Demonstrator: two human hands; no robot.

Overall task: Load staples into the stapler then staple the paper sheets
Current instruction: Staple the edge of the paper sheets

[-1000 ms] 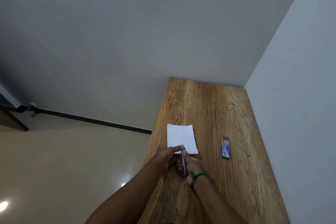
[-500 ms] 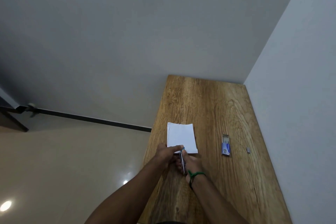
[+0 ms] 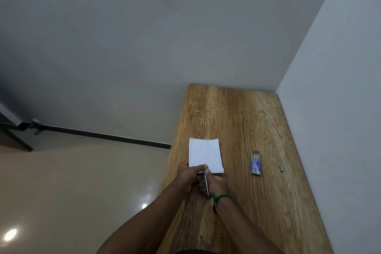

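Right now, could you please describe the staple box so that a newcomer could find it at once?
On the wooden table, look right of the white paper sheets, toward the side wall. The staple box lies flat there, narrow, blue and white, its tray slid out at the far end. Its only neighbour, a tiny grey piece on its right, is plain and much smaller.

Plain room, wooden desk [image 3: 237, 119], glossy floor [image 3: 82, 181]

Two hands, left [image 3: 188, 175] and right [image 3: 217, 184]; one stapler [image 3: 206, 184]; one paper stack [image 3: 205, 153]; one staple box [image 3: 256, 163]; one small grey piece [image 3: 282, 168]; one table [image 3: 237, 117].
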